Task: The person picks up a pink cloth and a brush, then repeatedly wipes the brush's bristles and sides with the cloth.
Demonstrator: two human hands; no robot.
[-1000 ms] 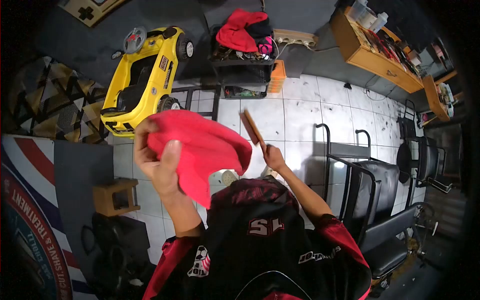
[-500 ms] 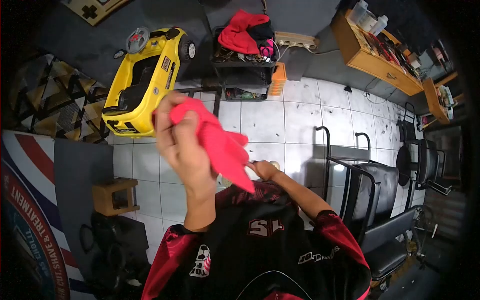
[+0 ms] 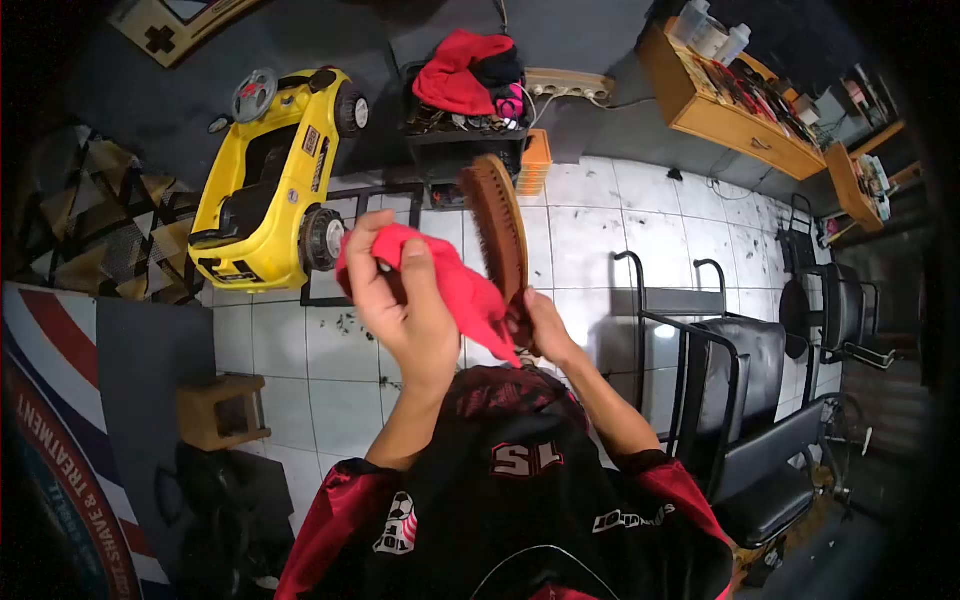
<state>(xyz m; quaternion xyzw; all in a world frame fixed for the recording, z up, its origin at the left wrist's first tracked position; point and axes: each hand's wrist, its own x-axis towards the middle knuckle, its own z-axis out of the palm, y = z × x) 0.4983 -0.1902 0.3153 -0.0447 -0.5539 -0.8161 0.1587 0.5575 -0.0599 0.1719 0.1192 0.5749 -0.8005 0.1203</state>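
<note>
My left hand [image 3: 410, 320] grips a bright red cloth [image 3: 455, 285] that is bunched at the fingers, with its pointed end hanging down to the right. In my right hand [image 3: 548, 330] is a wooden brush [image 3: 508, 235] with a curved back, held upright by its handle. Its dark bristles face left, toward the cloth. The cloth's lower tip overlaps the area beside the brush handle in this view.
A yellow toy car [image 3: 265, 190] stands at the left. Ahead is a black cart [image 3: 440, 150] piled with red and black cloths. Black chairs [image 3: 740, 370] are at the right, near a wooden drawer shelf [image 3: 740, 125]. A small wooden stool [image 3: 222, 412] sits at lower left. Dark hair clippings dot the tiled floor.
My right hand has come up, bringing the wooden brush into clear view. The left hand with the red cloth has shifted down and to the right.
</note>
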